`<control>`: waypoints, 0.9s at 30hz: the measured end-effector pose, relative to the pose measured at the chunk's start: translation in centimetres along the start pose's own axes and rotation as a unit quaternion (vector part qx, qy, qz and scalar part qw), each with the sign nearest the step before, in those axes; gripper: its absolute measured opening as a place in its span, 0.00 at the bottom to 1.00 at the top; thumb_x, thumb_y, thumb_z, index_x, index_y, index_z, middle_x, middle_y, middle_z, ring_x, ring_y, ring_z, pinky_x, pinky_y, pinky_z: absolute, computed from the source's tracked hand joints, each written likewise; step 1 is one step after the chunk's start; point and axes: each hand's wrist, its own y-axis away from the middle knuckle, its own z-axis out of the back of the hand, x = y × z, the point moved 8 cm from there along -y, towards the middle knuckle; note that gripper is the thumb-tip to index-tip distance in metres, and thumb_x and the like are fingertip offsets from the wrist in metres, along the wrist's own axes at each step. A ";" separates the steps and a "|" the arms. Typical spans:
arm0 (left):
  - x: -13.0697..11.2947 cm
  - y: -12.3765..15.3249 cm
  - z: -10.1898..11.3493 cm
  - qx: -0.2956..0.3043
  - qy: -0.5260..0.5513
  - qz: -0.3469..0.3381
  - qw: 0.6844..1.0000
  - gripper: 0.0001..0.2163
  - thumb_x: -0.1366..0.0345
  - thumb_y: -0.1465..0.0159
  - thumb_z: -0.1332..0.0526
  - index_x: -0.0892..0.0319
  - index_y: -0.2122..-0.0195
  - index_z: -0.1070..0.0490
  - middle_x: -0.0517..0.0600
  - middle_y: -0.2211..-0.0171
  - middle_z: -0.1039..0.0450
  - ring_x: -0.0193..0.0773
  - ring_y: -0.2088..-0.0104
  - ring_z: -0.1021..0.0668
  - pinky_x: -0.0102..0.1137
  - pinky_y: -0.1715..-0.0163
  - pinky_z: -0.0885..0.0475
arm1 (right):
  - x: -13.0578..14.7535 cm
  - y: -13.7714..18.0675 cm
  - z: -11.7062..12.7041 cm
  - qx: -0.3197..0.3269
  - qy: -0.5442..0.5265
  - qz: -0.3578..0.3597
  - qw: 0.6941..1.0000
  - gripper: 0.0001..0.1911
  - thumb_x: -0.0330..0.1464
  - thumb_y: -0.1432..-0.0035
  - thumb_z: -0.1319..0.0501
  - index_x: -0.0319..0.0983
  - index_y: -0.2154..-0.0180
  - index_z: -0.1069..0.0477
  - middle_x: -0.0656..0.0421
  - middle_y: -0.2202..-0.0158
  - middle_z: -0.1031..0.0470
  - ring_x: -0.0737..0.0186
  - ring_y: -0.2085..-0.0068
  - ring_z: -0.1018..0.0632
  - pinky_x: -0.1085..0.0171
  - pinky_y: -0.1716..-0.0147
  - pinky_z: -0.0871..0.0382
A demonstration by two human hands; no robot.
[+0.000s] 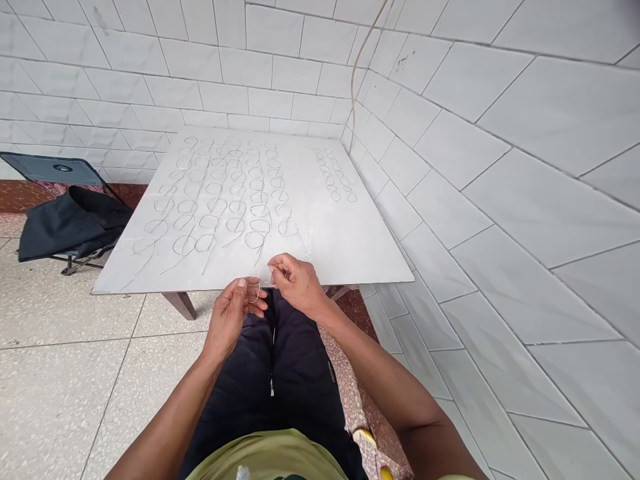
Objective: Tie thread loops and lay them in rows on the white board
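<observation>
Above my lap, at the table's near edge, both hands work on one thin wire ring (259,292). My left hand (234,308) pinches its left side between thumb and fingers. From the upper right, my right hand (295,280) grips the ring's other side with thumb and forefinger pressed together. Beyond them, several wire loops with long tails (215,189) lie in rows on the white tabletop (345,247). Smaller rings (327,175) form two slanting rows at the back right. Whether the held ring has a loose tail is too fine to see.
A folding chair (55,167) with a dark cloth (75,217) on it stands left of the table. White tiled walls (480,227) close in behind and on the right. A cable (354,80) hangs down the corner. A table leg (180,305) shows below.
</observation>
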 end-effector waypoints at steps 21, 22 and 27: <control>-1.3 -3.4 -4.1 0.072 -0.308 -0.049 0.947 0.14 0.54 0.35 0.38 0.59 0.69 0.23 0.49 0.76 0.26 0.35 0.80 0.27 0.29 0.80 0.33 | 0.9 -2.8 6.1 0.092 0.089 0.099 0.987 0.07 0.26 0.35 0.46 0.38 0.60 0.29 0.62 0.69 0.26 0.67 0.70 0.29 0.67 0.66 0.40; -1.4 -3.3 -4.4 0.085 -0.330 -0.062 0.938 0.14 0.55 0.34 0.39 0.58 0.70 0.24 0.48 0.77 0.26 0.34 0.81 0.28 0.28 0.80 0.34 | 0.9 -2.8 6.2 0.095 0.098 0.102 0.985 0.07 0.26 0.35 0.46 0.38 0.60 0.29 0.62 0.70 0.26 0.67 0.70 0.29 0.67 0.66 0.41; -2.9 -2.3 -6.4 0.147 -0.444 -0.191 0.863 0.16 0.61 0.32 0.43 0.57 0.77 0.29 0.46 0.80 0.30 0.33 0.81 0.29 0.28 0.78 0.37 | 0.5 -2.4 6.2 0.125 0.119 0.125 0.977 0.07 0.28 0.33 0.45 0.38 0.61 0.29 0.62 0.71 0.27 0.66 0.70 0.30 0.66 0.66 0.42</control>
